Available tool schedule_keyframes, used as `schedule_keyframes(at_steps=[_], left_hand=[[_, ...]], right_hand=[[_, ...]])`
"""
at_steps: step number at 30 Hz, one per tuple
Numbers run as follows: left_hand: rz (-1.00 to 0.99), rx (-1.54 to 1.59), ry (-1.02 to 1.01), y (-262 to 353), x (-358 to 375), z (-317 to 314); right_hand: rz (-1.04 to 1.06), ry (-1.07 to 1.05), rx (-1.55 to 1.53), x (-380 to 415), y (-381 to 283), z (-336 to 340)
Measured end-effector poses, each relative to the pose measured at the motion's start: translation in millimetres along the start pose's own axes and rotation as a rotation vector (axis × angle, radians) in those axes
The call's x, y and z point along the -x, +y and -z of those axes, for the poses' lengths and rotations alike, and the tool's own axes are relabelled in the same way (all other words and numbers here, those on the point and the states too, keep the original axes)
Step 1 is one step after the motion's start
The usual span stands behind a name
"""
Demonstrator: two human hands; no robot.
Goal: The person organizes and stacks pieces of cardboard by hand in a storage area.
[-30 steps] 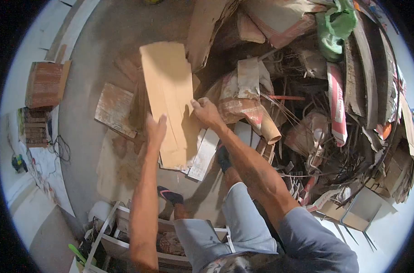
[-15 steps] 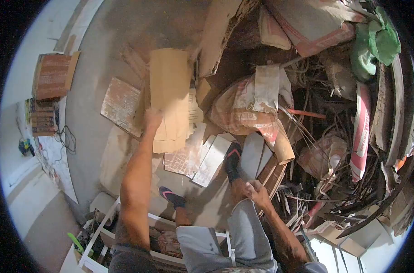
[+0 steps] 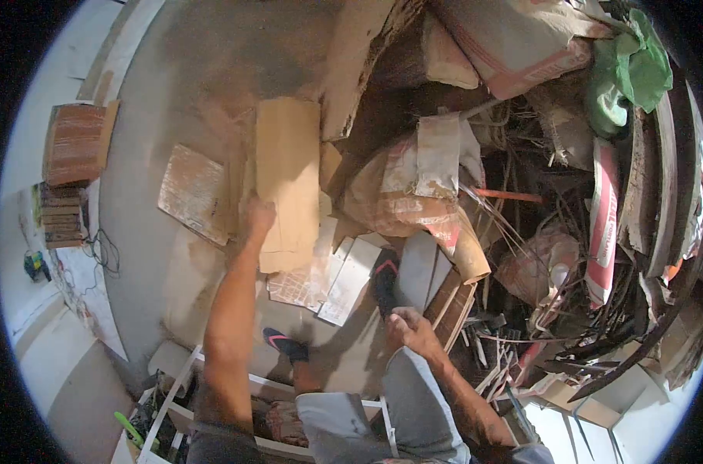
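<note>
My left hand (image 3: 261, 216) is closed on the left edge of a long piece of brown cardboard (image 3: 288, 178), which is creased near its lower end. Under and beside it lie more flat pieces, including a stained white board (image 3: 195, 189) to the left. My right hand (image 3: 410, 329) is curled into a loose fist over my right lower leg, just above the knee of my grey trousers (image 3: 415, 394). Whether anything is inside those fingers is hidden.
Pale tile pieces (image 3: 354, 280) lie by my right shoe (image 3: 384, 282). A dusty sack (image 3: 402, 182) and a heap of sticks and scraps fill the right side. A white frame (image 3: 166, 410) stands by my legs. Stacked brown tiles (image 3: 75, 143) sit at the left wall.
The view has shifted slightly. The cardboard, still in my left hand, has straightened and covers more of the printed sheet beside it. My right hand remains over the leg.
</note>
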State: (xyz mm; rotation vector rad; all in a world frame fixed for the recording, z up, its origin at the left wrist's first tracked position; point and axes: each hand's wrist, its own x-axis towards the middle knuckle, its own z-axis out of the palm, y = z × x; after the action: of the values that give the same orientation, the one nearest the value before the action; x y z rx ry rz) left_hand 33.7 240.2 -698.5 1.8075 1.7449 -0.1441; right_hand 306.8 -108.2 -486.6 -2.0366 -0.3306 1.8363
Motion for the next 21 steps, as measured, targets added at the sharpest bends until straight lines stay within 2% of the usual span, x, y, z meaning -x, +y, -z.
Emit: schedule_keyframes(at_steps=[1, 3, 5, 6, 8, 10, 12, 15, 16, 17, 19, 21], left_hand=[[-0.002, -0.121, -0.032, -15.1, -10.9, -9.4], [-0.174, -0.226, 0.108, -83.7, -41.4, -55.1], [0.159, -0.241, 0.057, -50.2, -23.5, -21.1], [0.167, -0.225, 0.038, -43.7, -19.2, -14.4], [0.139, -0.183, 0.020, -32.4, -8.8, -9.6], [0.150, -0.168, 0.006, -10.0, 0.5, -0.5], [0.187, -0.176, -0.001, 14.9, 11.8, 19.0], [0.255, -0.202, -0.005, 47.5, 38.7, 55.4], [0.266, -0.205, -0.015, 56.3, 47.5, 65.6], [0.264, -0.224, 0.039, 59.9, 50.6, 72.7], [0.277, -0.180, -0.075, 73.0, 71.1, 97.0], [0.199, -0.059, 0.031, 46.3, 78.1, 85.8]], right_hand=[[0.010, 0.013, 0.034, -1.3, 9.4, 0.8], [0.026, 0.016, 0.057, 2.3, 18.5, 2.6], [0.069, 0.074, 0.169, 10.4, 25.6, 6.7], [0.099, 0.123, 0.275, 13.9, 25.7, 8.3], [0.053, 0.116, 0.271, 31.7, 2.0, 18.6], [0.045, 0.088, 0.204, 28.9, 16.9, 22.7], [-0.004, 0.103, 0.238, 46.9, -7.9, 35.1], [0.065, 0.127, -0.010, 65.1, -7.8, 41.5], [0.100, 0.148, 0.043, 71.6, -8.2, 43.6], [0.135, 0.168, 0.092, 78.5, -7.8, 46.6], [0.171, 0.184, 0.127, 93.2, -8.6, 52.9], [0.176, 0.172, 0.101, 108.6, -8.8, 57.1]])
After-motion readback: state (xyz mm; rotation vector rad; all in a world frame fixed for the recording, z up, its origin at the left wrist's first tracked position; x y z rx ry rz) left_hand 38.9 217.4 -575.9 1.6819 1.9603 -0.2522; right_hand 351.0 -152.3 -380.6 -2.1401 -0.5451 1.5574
